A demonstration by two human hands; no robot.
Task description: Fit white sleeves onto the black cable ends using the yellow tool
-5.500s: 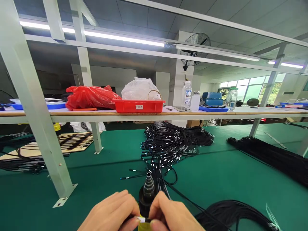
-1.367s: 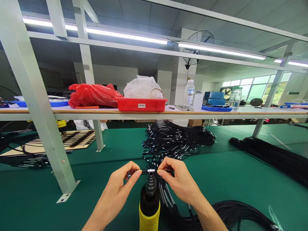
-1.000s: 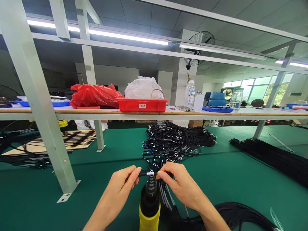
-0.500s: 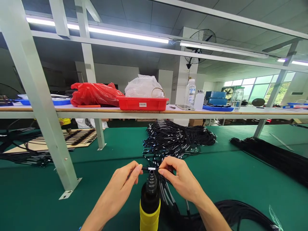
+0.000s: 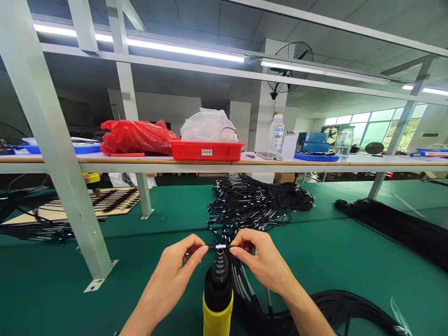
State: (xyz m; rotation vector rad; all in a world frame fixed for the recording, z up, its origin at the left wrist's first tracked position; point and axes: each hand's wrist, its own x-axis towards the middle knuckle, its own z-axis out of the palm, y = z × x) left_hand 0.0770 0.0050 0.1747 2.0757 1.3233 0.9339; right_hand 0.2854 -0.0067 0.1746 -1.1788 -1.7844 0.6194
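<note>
A thin black cable with a white sleeve on it is stretched level between my two hands. My left hand pinches its left end between thumb and fingertips. On the other side, my right hand pinches it just right of the white part. Directly below the sleeve stands the ribbed metal nozzle of a yellow and black heat gun, pointing up. Whether the sleeve touches the nozzle rim I cannot tell. Behind the hands lies a large pile of black cables with white-marked ends.
A coil of black cables curves along the right front, and another black bundle lies farther right. A white metal post rises at left. Above the green table runs a shelf holding a red bin and bottles.
My left thumb and fingers have shifted slightly along the cable, away from the sleeve. My right hand and the heat gun are nearly unchanged; the view has drifted a little.
</note>
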